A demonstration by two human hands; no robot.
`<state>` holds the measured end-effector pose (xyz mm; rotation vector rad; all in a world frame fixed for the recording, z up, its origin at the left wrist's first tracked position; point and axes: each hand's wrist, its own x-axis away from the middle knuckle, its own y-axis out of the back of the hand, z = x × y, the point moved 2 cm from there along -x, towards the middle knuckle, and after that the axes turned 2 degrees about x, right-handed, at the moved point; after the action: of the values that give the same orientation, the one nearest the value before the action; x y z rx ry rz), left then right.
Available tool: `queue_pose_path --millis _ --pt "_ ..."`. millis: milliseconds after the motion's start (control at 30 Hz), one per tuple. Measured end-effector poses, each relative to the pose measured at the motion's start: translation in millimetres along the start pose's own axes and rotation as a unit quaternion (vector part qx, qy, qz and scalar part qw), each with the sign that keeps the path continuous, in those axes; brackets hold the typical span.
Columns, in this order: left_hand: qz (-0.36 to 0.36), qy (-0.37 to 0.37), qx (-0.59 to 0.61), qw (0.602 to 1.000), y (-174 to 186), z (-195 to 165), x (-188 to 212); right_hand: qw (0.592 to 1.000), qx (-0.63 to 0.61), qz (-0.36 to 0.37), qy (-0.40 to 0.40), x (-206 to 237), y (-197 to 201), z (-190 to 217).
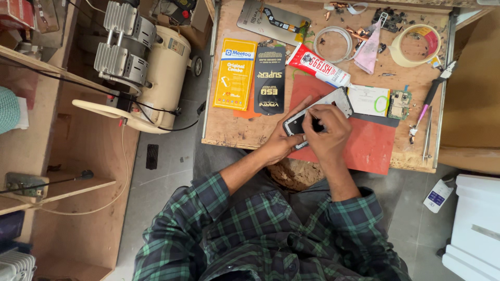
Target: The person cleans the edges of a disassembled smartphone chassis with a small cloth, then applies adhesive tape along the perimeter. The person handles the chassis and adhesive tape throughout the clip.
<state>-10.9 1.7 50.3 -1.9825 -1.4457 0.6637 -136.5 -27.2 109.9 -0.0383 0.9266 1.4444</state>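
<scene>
Black-glassed phone point(317, 117), lying slantwise on a red mat point(364, 143) at the near edge of a wooden table point(234, 130). Left hand point(284, 140) clasps its lower end, fingers curled around the edge. Right hand point(325, 130) rests on top, fingertips pinched together against the screen. Just beyond: red-and-white glue tube point(317, 66), yellow packet point(235, 74), black packet point(269, 79), tape roll point(415, 45).

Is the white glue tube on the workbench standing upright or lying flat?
Lying flat: the glue tube rests on its side on the wooden workbench, beside the red mat.
</scene>
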Motion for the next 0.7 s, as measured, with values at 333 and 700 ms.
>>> queue_pose_path --millis 333,700 --pt "0.023 0.015 0.050 0.998 3.8 7.5 1.3 0.999 -0.033 0.017 0.034 5.5 -5.5 7.6" --pt "-0.035 0.019 -0.044 0.998 27.0 35.2 5.3 0.999 -0.018 0.033 0.038 10.6 -9.1 26.2"
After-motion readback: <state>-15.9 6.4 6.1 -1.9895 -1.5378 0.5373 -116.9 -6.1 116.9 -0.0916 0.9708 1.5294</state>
